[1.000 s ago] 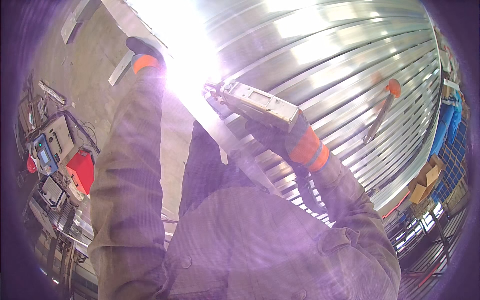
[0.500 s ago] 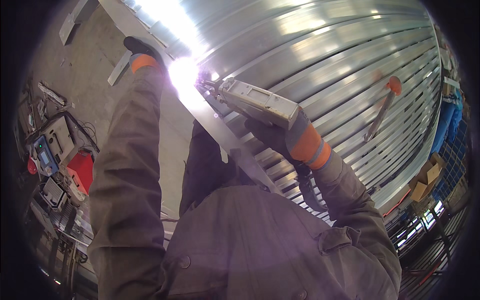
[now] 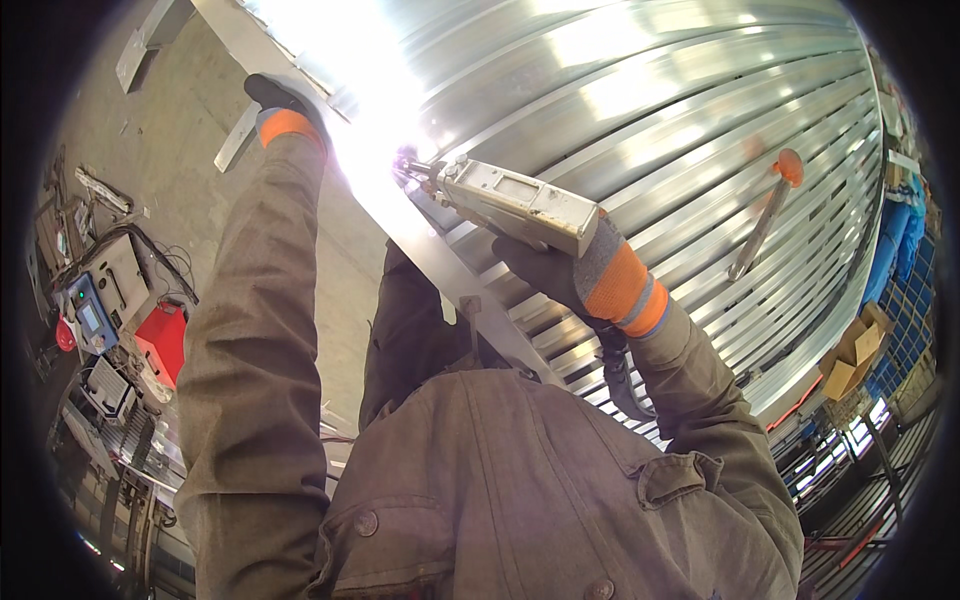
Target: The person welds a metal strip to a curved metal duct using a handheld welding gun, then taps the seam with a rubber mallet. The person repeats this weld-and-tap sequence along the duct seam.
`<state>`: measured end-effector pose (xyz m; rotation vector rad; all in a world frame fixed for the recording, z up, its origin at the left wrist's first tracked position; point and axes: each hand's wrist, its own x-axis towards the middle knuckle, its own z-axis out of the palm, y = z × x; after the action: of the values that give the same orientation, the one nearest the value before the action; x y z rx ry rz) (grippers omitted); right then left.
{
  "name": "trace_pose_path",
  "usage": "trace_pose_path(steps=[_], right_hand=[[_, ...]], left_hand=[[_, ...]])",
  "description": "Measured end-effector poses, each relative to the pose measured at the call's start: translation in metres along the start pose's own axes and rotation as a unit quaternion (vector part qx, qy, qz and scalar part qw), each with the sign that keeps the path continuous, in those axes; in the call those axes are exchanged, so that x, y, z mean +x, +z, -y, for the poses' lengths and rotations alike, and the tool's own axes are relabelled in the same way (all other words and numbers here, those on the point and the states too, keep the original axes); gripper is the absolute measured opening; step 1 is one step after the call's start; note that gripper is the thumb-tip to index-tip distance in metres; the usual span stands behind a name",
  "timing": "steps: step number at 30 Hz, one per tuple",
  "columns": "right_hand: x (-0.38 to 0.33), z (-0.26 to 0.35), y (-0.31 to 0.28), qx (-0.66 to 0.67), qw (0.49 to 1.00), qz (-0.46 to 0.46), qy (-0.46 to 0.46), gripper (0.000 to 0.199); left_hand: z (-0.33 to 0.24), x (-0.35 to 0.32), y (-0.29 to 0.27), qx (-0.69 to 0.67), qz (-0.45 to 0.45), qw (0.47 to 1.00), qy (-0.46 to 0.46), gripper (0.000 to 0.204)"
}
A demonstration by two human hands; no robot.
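My right hand (image 3: 545, 270), in a dark glove with an orange cuff, is closed around a boxy silver welding gun (image 3: 520, 200). The nozzle of the gun points left at a long flat metal bar (image 3: 445, 265) along the edge of a slatted metal panel (image 3: 650, 130). Blinding white glare at the nozzle hides the spot where it meets the metal. My left hand (image 3: 285, 100), gloved the same way, rests at the bar's far left part; its fingers are mostly hidden or lost in the glare.
A hammer with an orange head (image 3: 765, 215) lies on the slats to the right. On the left floor stand a blue-fronted machine (image 3: 92, 315), a red box (image 3: 162, 343) and cables. An open cardboard box (image 3: 857, 350) sits at the far right. A dark hose (image 3: 622, 385) hangs below my right wrist.
The white glare has spread over more of the bar and panel, and the surroundings look brighter. The welding gun's nozzle has shifted very slightly towards me; my left hand stays about where it was.
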<state>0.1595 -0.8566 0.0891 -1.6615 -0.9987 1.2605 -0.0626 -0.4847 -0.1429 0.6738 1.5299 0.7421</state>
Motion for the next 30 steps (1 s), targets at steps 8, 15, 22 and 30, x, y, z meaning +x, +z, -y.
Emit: trace_pose_path(steps=[8,15,22,30], right_hand=[[-0.001,0.002,-0.004,0.010,1.000,0.015,0.026,0.044],[-0.002,0.006,-0.007,0.021,0.998,0.020,0.059,0.044],[-0.003,0.010,-0.009,0.016,0.998,0.019,0.060,0.044],[-0.004,0.012,-0.012,0.020,0.996,0.028,0.083,0.047]], left_hand=[[-0.017,-0.046,0.017,-0.036,0.004,0.999,0.006,0.107],[-0.034,-0.082,0.046,0.135,-0.132,0.982,0.027,0.114],[-0.032,-0.074,0.038,0.155,-0.139,0.978,0.002,0.122],[-0.018,-0.042,0.030,0.144,-0.128,0.981,-0.012,0.120]])
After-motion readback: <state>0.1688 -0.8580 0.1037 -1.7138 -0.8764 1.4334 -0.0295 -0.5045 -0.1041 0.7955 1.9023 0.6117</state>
